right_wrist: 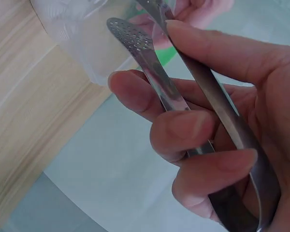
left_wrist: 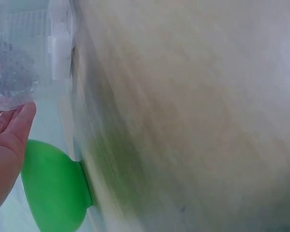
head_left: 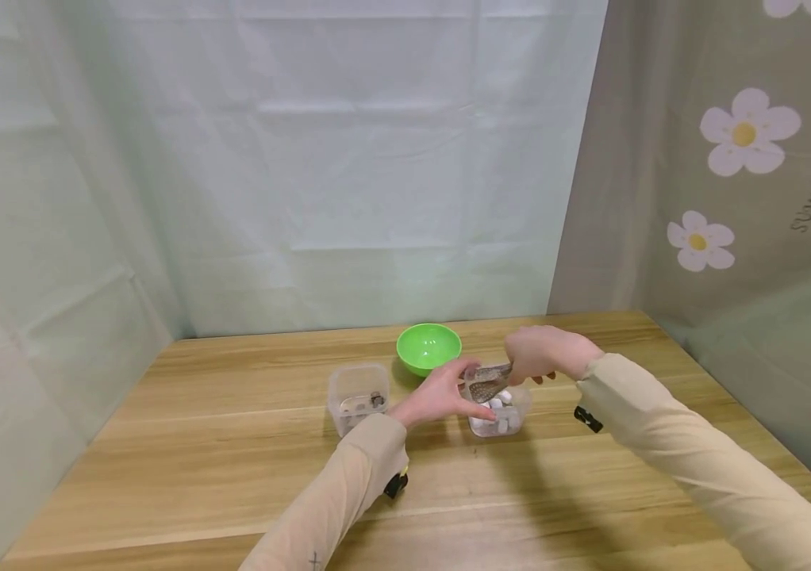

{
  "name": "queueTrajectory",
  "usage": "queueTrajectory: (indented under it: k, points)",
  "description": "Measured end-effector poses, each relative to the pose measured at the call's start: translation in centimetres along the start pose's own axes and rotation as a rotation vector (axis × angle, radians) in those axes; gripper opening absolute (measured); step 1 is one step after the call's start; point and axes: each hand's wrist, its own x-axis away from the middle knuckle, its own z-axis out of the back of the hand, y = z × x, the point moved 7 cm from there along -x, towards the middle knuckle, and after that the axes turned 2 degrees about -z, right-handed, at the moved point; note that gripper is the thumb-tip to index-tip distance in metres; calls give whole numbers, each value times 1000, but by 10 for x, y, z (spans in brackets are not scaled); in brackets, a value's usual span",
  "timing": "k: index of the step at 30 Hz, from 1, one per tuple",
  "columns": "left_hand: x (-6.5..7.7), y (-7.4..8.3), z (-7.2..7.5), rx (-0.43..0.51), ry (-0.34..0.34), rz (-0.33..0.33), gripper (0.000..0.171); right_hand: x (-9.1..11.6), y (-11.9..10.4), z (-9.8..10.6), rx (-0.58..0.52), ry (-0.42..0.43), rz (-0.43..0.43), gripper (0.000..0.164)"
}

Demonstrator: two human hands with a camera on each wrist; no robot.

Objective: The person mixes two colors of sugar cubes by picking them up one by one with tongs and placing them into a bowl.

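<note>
My left hand (head_left: 440, 396) spans the clear plastic container (head_left: 516, 420) that holds white pieces (head_left: 502, 399), thumb on the near side and fingers on the far side. In the left wrist view its fingertips touch the wall of that container (left_wrist: 44, 92). My right hand (head_left: 547, 353) grips metal tongs (head_left: 489, 382), whose perforated tips are over or inside the container. Close up, the tongs (right_wrist: 203, 77) lie between the right thumb and curled fingers, with their tips apart. Whether the tips touch a white piece is hidden.
A green bowl (head_left: 428, 349) stands just behind the left hand. To the left, a second clear container (head_left: 359, 381) holds small dark objects (head_left: 377, 400). All stand on a wooden table (head_left: 234, 444) with cloth hangings (head_left: 377, 159) behind and at both sides.
</note>
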Motion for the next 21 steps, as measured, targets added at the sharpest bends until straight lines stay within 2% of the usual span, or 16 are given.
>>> queueTrajectory:
  k: [7, 10, 15, 18, 21]
  points:
    - [2, -3, 1, -29, -14, 21, 82, -1, -1, 1, 31, 39, 12, 15]
    - [3, -1, 3, -7, -10, 35, 82, -2, -2, 0, 37, 55, 23, 16]
    - [2, -9, -1, 53, -11, 35, 83, -6, -3, -3, 40, 69, 28, 18]
    - [-1, -16, -7, 62, -3, 16, 84, -7, -3, -6, 37, 70, 27, 17]
    - [0, -11, -6, 37, -6, 31, 84, -8, -2, -6, 33, 70, 28, 17]
